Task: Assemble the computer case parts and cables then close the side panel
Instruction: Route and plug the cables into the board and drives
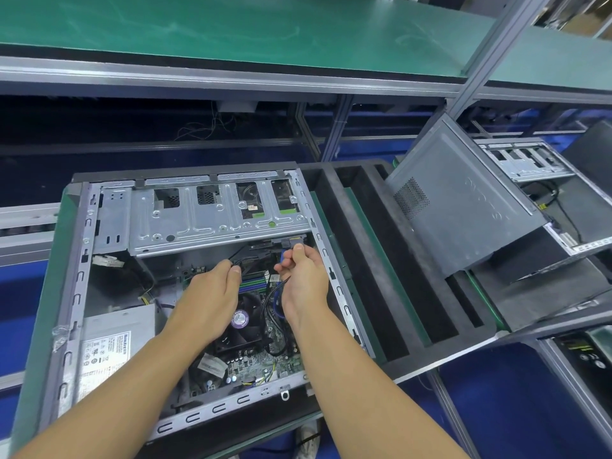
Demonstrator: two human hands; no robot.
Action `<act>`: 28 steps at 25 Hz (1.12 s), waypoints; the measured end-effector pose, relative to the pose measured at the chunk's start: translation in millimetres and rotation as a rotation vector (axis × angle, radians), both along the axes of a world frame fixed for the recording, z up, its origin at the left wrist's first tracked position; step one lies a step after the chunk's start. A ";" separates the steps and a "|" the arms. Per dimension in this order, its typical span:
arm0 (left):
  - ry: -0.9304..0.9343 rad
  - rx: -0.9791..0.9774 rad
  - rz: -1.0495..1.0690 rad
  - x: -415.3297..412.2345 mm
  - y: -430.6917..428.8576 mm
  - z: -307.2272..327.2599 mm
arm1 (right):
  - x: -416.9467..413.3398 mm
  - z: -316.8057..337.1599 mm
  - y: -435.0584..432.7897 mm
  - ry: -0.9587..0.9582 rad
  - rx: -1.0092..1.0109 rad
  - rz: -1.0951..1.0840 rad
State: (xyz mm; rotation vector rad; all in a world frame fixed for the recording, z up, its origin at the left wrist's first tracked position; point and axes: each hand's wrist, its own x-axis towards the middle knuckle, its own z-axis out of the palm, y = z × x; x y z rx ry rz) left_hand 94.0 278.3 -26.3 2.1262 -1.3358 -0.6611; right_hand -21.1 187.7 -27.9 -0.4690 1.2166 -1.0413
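An open computer case (pixel 77 286) lies on its side with the motherboard (pixel 265 359) and CPU fan (pixel 246 313) exposed. A silver drive cage (pixel 212 223) spans its far end. My left hand (pixel 212 293) pinches a black cable (pixel 243 260) above the memory slots. My right hand (pixel 303 276) pinches a blue cable (pixel 280 309) just below a connector (pixel 291 242) at the drive cage's underside. The grey side panel (pixel 463 200) leans upright to the right of the case.
A power supply (pixel 112 346) fills the case's near-left corner. The case rests on a black foam pallet (pixel 397 260) with slots. A second open case (pixel 530 167) stands at the right. A green-topped shelf (pixel 231 31) runs across the back.
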 end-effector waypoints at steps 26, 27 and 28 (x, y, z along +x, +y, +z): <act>0.196 -0.306 0.148 1.7 3.5 6.1 | -4.0 16.1 34.1 0.518 -0.361 0.251; 0.205 -0.315 0.155 2.0 3.8 6.2 | -2.9 16.4 33.3 0.486 -0.328 0.236; 0.207 -0.317 0.156 2.0 4.0 6.2 | -3.5 16.5 32.3 0.428 -0.288 0.232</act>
